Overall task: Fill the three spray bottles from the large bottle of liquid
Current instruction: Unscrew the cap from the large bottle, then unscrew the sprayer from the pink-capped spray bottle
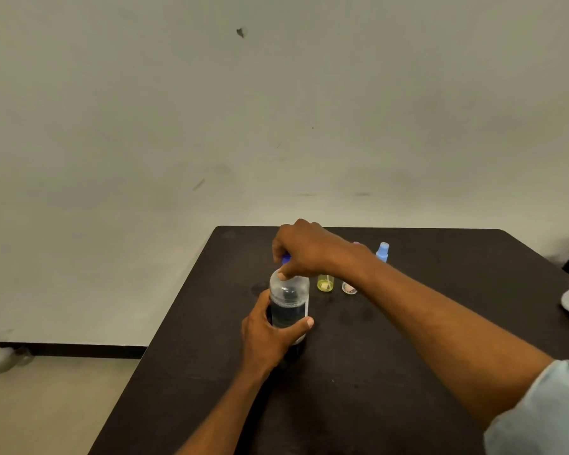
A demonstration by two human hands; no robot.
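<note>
Left hand (270, 333) round upright large bottle (288, 310)

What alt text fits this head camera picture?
A person's left hand grips a large bottle on a dark table while the right hand holds its blue cap. Beyond stand a yellow spray bottle, a clear spray bottle and a blue spray bottle.
</note>
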